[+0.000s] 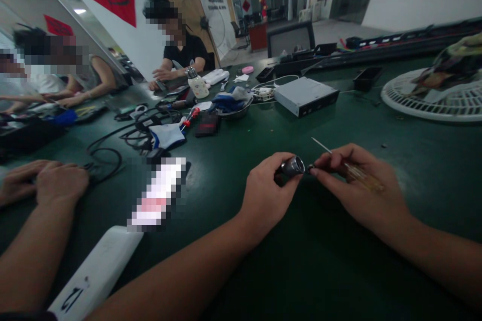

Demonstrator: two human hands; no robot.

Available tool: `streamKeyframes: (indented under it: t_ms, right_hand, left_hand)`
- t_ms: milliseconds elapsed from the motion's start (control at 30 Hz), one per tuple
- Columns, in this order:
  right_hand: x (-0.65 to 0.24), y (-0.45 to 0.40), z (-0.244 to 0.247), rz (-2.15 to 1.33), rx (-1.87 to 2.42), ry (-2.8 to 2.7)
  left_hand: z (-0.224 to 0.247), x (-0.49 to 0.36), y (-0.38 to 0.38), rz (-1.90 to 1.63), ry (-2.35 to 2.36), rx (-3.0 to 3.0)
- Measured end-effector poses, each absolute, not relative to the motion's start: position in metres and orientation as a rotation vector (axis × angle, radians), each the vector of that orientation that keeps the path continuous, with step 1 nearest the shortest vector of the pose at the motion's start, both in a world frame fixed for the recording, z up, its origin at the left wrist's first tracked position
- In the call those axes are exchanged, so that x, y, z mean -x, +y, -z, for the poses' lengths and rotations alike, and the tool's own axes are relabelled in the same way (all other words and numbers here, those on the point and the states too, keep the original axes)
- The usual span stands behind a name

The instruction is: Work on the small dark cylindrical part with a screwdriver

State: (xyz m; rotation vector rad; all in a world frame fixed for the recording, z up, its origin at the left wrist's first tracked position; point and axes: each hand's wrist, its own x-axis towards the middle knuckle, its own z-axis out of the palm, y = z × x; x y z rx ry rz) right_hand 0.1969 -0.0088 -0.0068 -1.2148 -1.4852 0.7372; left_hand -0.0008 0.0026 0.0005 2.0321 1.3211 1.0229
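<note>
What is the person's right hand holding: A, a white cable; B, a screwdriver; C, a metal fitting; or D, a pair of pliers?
B. The right hand grips a screwdriver by its amber handle, with the thin shaft pointing up and left, while the metal fitting sits in the left hand.

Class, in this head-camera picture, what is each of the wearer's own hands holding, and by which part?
The left hand grips a chrome metal fitting around its side; the right hand holds an amber-handled screwdriver by its handle.
</note>
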Motion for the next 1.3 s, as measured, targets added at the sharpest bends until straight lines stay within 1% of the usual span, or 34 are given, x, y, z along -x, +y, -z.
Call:
streamKeyframes:
  t_ms: [167,367,900,1100,1300]
  right_hand:
    - [-0.1953,-0.0105,0.0042,-0.709,1.234,-1.459]
    - [-0.1955,-0.0112,0.0037,-0.769,1.198,-1.49]
    - [-0.1967,-0.0073,0.0075,-0.891,1.26,-1.508]
    - [-0.1954,-0.0071,0.0088,-0.918,1.254,-1.508]
    - [-0.1946,-0.0107,0.0018,-0.81,1.244,-1.46]
  left_hand:
    - [-0.0014,0.0008,0.0029,-1.001,1.331,-2.095]
    - [-0.0031,0.002,0.0027,-0.935,1.258,-2.17]
    - [0.0011,0.0041,0.0062,-0.958,1.17,-2.324]
    - [0.0007,0.003,0.0051,-0.986,1.188,-2.257]
    - [0.0018,0.001,0.0041,-1.081,1.302,-2.082]
